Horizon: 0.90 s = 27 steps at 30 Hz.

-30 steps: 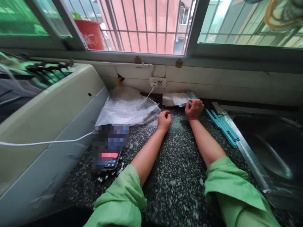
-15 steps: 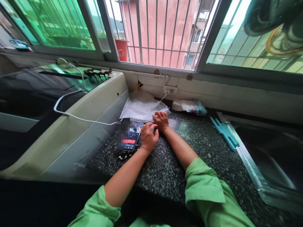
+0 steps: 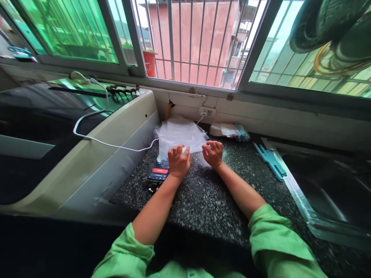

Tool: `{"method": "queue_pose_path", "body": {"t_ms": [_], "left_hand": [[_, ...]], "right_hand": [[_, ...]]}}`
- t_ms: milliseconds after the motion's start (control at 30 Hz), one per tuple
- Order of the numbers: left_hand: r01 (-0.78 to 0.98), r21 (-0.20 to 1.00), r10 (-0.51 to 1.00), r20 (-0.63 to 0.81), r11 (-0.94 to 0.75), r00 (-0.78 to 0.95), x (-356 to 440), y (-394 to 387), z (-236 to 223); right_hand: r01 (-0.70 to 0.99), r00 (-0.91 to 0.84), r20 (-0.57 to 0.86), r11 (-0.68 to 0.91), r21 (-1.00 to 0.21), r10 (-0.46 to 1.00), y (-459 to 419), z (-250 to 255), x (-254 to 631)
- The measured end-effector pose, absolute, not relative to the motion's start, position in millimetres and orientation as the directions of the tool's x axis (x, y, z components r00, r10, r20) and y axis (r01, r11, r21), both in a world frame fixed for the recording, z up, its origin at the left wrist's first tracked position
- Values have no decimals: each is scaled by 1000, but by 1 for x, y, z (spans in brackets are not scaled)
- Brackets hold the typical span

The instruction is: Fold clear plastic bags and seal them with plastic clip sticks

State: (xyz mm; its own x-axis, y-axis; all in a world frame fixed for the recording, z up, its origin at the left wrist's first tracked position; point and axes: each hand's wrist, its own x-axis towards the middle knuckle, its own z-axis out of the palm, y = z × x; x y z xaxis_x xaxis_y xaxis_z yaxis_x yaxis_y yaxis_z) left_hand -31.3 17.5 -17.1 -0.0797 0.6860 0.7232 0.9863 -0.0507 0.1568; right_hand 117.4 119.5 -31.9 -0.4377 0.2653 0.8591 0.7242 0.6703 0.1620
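A thin white plastic bag (image 3: 181, 133) lies spread on the dark speckled counter (image 3: 199, 204), its near edge close to me. My right hand (image 3: 213, 153) has its fingers curled in a pinch at the bag's right corner. At the near edge, my left hand (image 3: 179, 161) is closed with bent fingers on the bag; the exact fingertip contact is partly hidden. Beside my left wrist a phone (image 3: 158, 173) with a lit screen lies face up, its upper part covered by the bag.
A white cable (image 3: 116, 146) runs from the pale appliance (image 3: 127, 135) on the left toward the phone. Behind the bag is a wall socket (image 3: 207, 112). A small plastic packet (image 3: 230, 131), turquoise strips (image 3: 269, 161) and a sink (image 3: 321, 185) are on the right.
My right hand has moved right, away from my left hand. The white bag has been spread flatter and nearer, and now covers the phone's upper part. My left hand has shifted slightly left.
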Motion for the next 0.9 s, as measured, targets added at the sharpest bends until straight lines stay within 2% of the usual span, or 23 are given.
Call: {"method": "queue_pose_path", "body": {"t_ms": [200,333,433,533,600,700,800,900], "left_hand": [[991,7,673,734,-137,88,-20,13,-13],[964,-70,571,794,-255,208,-11,3,-11],[884,-144,420,838,-444,347,-10,-7,-10],[719,-218,278,818,-659,504,-13,-17,-14],[681,-213,282,794,-700,538,-14,-18,-20],[702,-161,370,756,-694,540,-11,-13,-29],[728,-38,512,687,-684,516,-3,-5,-37],[674,129,606,581,-727,543,2,-3,-43]], "right_hand": [[766,-430,866,611,200,256,93,-22,190],[787,-429,863,580,212,268,63,-17,241],[813,-418,860,541,212,292,34,-14,273],[826,-366,875,544,150,315,2,-13,299],[826,-344,870,554,102,352,-19,-13,311],[820,-341,833,571,38,436,-48,-16,323],[805,-348,786,593,-30,512,-70,-23,333],[731,-431,728,679,-64,533,-78,-31,345]]}}
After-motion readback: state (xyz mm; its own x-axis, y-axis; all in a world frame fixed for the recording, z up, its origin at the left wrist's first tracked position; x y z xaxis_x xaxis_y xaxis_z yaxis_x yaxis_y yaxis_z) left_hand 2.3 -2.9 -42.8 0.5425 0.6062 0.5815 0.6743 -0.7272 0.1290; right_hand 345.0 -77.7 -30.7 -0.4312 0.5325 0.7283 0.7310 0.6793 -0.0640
